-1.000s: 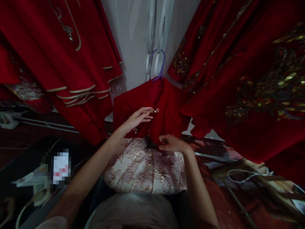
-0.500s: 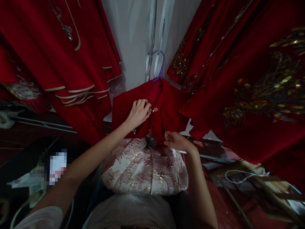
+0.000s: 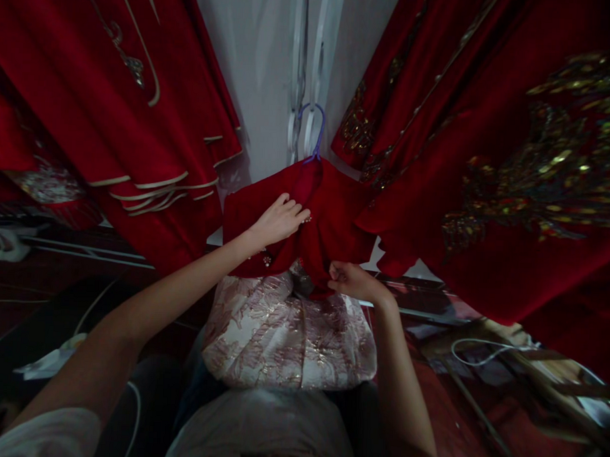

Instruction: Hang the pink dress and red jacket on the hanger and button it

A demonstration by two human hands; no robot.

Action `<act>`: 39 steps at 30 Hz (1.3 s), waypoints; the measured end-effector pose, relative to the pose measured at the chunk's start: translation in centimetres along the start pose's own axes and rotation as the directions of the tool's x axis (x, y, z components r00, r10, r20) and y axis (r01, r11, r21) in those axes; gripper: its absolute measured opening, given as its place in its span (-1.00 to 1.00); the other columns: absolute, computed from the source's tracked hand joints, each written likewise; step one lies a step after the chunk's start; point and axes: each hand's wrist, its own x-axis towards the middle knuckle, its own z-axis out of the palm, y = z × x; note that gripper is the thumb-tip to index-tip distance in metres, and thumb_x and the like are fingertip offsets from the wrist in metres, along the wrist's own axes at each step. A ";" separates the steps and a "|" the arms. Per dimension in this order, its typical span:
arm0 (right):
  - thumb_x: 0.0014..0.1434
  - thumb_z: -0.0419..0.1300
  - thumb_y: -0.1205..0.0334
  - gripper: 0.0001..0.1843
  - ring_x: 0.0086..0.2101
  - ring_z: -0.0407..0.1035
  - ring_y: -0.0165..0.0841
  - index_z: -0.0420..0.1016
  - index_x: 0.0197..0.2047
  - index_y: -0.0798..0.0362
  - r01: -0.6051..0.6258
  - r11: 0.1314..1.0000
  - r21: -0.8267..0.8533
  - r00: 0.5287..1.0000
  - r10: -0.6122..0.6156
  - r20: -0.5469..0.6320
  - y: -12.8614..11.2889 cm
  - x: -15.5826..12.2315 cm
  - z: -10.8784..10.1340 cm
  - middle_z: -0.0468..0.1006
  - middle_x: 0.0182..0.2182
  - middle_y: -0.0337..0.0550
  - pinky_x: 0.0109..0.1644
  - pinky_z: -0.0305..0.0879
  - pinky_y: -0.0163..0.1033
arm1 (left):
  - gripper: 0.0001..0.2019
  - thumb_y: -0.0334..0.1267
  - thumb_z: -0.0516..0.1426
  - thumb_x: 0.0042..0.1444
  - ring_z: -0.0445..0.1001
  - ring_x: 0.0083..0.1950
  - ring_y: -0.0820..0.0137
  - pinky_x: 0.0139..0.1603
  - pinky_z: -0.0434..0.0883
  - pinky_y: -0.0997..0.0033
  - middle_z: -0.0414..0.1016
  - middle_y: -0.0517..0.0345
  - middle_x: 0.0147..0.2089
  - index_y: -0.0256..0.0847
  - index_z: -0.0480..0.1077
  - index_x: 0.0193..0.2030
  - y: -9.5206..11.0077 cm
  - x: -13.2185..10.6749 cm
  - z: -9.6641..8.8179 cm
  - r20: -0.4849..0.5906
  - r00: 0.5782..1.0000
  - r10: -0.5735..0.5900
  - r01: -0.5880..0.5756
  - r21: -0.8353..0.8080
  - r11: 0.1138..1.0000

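A red jacket (image 3: 245, 210) hangs in front of me on a purple hanger (image 3: 320, 132), its lower part above my lap. My left hand (image 3: 281, 221) lies over its front, fingers bent and pressed together at a small beaded ornament (image 3: 308, 219) that they mostly cover. Another beaded ornament (image 3: 266, 260) shows lower on the left panel. At the jacket's lower right, my right hand (image 3: 353, 281) is closed in a pinch against the hem. Its fingertips are partly hidden. Pink and white brocade cloth (image 3: 291, 341) with metallic thread covers my lap.
Red garments with pale piping (image 3: 158, 130) hang close on the left. A red garment with gold sequins (image 3: 562, 157) hangs on the right. White rails (image 3: 318, 49) stand behind the hanger. A wooden frame (image 3: 479, 401) with a white cord is at lower right.
My left hand has shifted slightly right and turned flatter, its fingers now covering most of the beaded ornament. My right hand holds its place. The view has shifted slightly.
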 end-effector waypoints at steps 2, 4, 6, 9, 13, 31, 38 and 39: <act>-0.03 0.12 0.30 -0.90 -0.49 0.18 -0.47 0.22 -0.46 0.04 -0.006 1.000 0.004 1.000 0.006 0.004 -0.1 0.0 -0.1 0.31 -0.54 -0.31 -0.41 0.05 -0.36 | -0.82 -0.34 0.04 0.16 0.39 -0.16 0.22 0.06 0.23 0.08 0.44 -0.02 -0.26 -0.26 0.39 -0.13 -0.1 0.0 -0.1 -0.017 1.000 0.001 -0.001 -0.014 1.000; -0.04 0.12 0.30 -0.90 -0.49 0.18 -0.47 0.22 -0.46 0.04 -0.013 1.000 0.009 1.000 0.013 0.011 -0.1 -0.1 -0.1 0.32 -0.54 -0.31 -0.41 0.06 -0.36 | -0.83 -0.31 0.04 0.17 0.38 -0.12 0.21 0.08 0.22 0.06 0.44 -0.02 -0.22 -0.24 0.41 -0.15 0.0 -0.1 -0.4 -0.050 0.999 0.020 -0.021 -0.025 0.999; -0.04 0.12 0.30 -0.91 -0.49 0.18 -0.47 0.23 -0.46 0.04 -0.015 1.000 0.011 1.000 0.015 0.015 0.0 -0.1 -0.1 0.32 -0.53 -0.30 -0.41 0.06 -0.36 | -0.83 -0.31 0.03 0.19 0.38 -0.08 0.22 0.12 0.19 0.05 0.45 -0.02 -0.16 -0.23 0.41 -0.16 0.5 -0.3 -0.9 -0.090 0.995 0.038 -0.043 -0.052 0.998; -0.04 0.12 0.31 -0.92 -0.48 0.18 -0.47 0.23 -0.46 0.05 -0.011 1.000 0.008 1.000 0.011 0.021 0.0 0.1 0.0 0.33 -0.52 -0.30 -0.41 0.05 -0.36 | -0.82 -0.31 0.00 0.21 0.39 -0.07 0.27 0.20 0.14 0.06 0.47 0.02 -0.15 -0.23 0.42 -0.19 1.2 -0.5 -1.4 -0.105 0.994 0.001 -0.018 -0.162 0.987; -0.04 0.12 0.30 -0.91 -0.49 0.19 -0.47 0.23 -0.45 0.05 -0.027 1.000 0.006 0.999 0.027 0.045 -0.1 0.3 0.2 0.34 -0.52 -0.29 -0.42 0.05 -0.36 | -0.80 -0.27 0.01 0.23 0.43 -0.21 0.37 0.18 0.19 0.20 0.50 0.10 -0.28 -0.26 0.41 -0.14 0.9 -0.7 -1.6 0.012 0.999 -0.048 0.050 -0.352 0.935; -0.03 0.13 0.28 -0.92 -0.48 0.21 -0.47 0.25 -0.44 0.05 -0.031 0.999 -0.023 0.998 0.032 0.056 -0.3 0.4 0.5 0.34 -0.52 -0.30 -0.42 0.06 -0.36 | -0.75 -0.12 0.05 0.25 0.47 -0.18 0.40 0.15 0.12 0.25 0.58 0.13 -0.25 -0.16 0.50 -0.15 -0.8 -1.0 -1.8 0.063 0.998 -0.018 0.046 -0.478 0.877; -0.02 0.13 0.27 -0.92 -0.48 0.21 -0.46 0.25 -0.44 0.04 -0.025 1.000 -0.019 0.997 0.026 0.068 -0.3 0.6 0.6 0.34 -0.52 -0.30 -0.42 0.06 -0.36 | -0.70 -0.12 -0.01 0.29 0.50 -0.17 0.41 0.20 0.13 0.20 0.60 0.12 -0.21 -0.17 0.50 -0.12 -0.1 -1.1 -1.6 0.023 0.995 -0.102 0.100 -0.486 0.868; -0.02 0.12 0.27 -0.92 -0.48 0.21 -0.46 0.25 -0.44 0.04 -0.022 1.000 -0.019 0.998 0.023 0.065 -0.3 0.5 0.6 0.34 -0.52 -0.30 -0.42 0.06 -0.36 | -0.72 -0.13 0.01 0.28 0.50 -0.17 0.41 0.21 0.14 0.19 0.60 0.13 -0.21 -0.17 0.50 -0.12 0.0 -1.1 -1.6 0.019 0.993 -0.114 0.109 -0.490 0.865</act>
